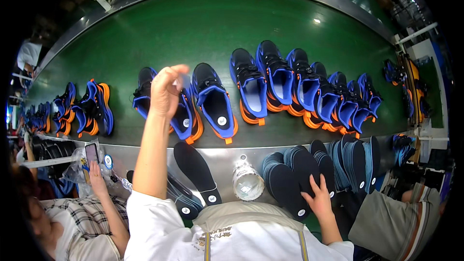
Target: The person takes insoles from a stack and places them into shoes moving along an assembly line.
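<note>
My left hand is raised over a row of black and blue sneakers with orange soles. Its fingers are curled together, and a pale blur at the tips hides what they hold, if anything. Below it is a sneaker with a dark insole bearing a round white sticker; a similar sneaker stands to its right. My right hand lies with fingers apart on a stack of black insoles, touching the top ones. Near my body, a single black insole lies left of a roll of clear tape.
A green conveyor belt runs across, with more sneakers in a line at right and a pair at left. More insole stacks stand on the metal ledge. One person at left holds a phone; another sits at right.
</note>
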`<state>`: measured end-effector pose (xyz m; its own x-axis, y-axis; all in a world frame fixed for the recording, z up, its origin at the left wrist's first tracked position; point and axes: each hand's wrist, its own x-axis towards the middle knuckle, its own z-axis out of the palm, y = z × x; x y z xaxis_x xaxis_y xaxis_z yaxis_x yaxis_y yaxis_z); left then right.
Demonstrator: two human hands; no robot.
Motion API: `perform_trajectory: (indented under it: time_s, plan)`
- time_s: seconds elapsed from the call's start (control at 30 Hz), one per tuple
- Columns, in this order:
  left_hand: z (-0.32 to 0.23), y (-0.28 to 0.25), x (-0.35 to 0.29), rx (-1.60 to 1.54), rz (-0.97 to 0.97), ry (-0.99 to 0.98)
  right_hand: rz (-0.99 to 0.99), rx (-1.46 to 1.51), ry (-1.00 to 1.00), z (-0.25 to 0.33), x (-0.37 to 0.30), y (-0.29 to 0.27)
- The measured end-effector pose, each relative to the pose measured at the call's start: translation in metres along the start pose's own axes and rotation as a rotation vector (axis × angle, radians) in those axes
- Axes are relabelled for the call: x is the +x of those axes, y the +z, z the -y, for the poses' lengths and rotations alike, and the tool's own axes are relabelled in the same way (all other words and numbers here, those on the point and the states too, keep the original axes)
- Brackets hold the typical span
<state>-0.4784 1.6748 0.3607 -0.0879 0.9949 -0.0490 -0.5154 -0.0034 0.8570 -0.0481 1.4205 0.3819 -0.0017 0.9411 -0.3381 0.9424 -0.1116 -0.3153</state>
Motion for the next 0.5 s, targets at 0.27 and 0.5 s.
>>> perform_trajectory:
  time_s: [0.27,0.5]
  plan:
    - [0.082,0.096,0.003,1.104,0.183,0.524,-0.143,0.179,0.122,-0.015,-0.017,-0.035]
    - [0.116,0.081,0.046,1.354,0.263,0.346,-0.05,0.544,-0.223,0.073,0.122,-0.109]
